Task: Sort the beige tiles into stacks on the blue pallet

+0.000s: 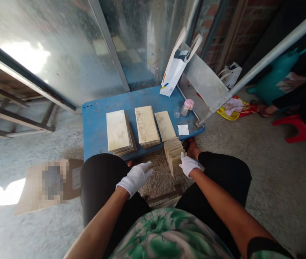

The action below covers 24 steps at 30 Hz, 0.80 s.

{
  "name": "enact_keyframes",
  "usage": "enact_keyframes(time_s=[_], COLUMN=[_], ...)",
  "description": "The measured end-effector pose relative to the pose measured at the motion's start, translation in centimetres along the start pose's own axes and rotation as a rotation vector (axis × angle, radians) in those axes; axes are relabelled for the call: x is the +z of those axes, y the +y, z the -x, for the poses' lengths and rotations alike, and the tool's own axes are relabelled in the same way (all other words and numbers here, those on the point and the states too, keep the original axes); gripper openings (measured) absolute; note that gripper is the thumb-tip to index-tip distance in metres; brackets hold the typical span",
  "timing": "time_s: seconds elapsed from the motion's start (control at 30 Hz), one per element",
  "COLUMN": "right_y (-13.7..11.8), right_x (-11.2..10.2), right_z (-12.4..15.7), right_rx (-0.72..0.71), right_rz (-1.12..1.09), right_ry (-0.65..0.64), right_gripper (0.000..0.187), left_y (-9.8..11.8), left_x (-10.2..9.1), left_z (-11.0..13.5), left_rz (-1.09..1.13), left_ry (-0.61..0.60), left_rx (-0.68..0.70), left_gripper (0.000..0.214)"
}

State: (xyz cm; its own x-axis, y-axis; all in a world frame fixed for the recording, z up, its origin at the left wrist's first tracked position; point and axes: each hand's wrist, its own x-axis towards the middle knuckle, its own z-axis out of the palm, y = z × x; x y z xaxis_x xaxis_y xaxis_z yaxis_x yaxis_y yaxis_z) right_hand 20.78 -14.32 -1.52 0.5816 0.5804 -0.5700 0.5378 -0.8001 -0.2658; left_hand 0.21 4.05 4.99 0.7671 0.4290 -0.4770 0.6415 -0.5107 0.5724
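Observation:
Both my hands wear white gloves. My right hand (188, 164) is closed on the near end of a stack of thin wooden pieces (174, 153) that stands on edge on the ground between my knees, leaning at the front of the blue board (96, 118). My left hand (136, 177) hovers above my left knee with fingers stretched out, holding nothing. On the blue board lie three stacks of pale wooden sheets: a left stack (119, 132), a middle stack (146, 126) and a thin right stack (165, 125).
A white paper bag (174, 70), a pink-lidded cup (187, 107), a clear small cup (177, 112) and a white slip (183, 129) sit at the board's right. A cardboard box (47, 185) lies on the concrete at left. Another person sits by a red stool (298, 129) at right.

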Motion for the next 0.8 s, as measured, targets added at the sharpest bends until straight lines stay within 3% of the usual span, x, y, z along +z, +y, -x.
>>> enact_keyframes(time_s=[0.17,0.4,0.6,0.8], right_y=[-0.5,-0.8,-0.2,0.2], right_x=[1.3,1.7,2.8,3.2], right_z=[-0.4,-0.4,-0.6,-0.5], right_rx=[0.045,0.042,-0.022,-0.005], right_rz=[0.232,0.405,0.531,0.561], right_ry=[-0.056,0.028,0.098,0.082], right_gripper=[0.066,0.069,0.08,0.093], left_y=[0.2,0.3,0.6,1.1], left_x=[0.5,1.0,1.2,1.5], left_z=[-1.9,-2.0,-1.9,-2.0], left_rz=[-0.171,-0.344,-0.459,-0.505], left_ry=[-0.156,-0.289,-0.356,-0.357], left_rx=[0.021,0.034,0.059,0.064], left_gripper=[0.037,0.029,0.036,0.039])
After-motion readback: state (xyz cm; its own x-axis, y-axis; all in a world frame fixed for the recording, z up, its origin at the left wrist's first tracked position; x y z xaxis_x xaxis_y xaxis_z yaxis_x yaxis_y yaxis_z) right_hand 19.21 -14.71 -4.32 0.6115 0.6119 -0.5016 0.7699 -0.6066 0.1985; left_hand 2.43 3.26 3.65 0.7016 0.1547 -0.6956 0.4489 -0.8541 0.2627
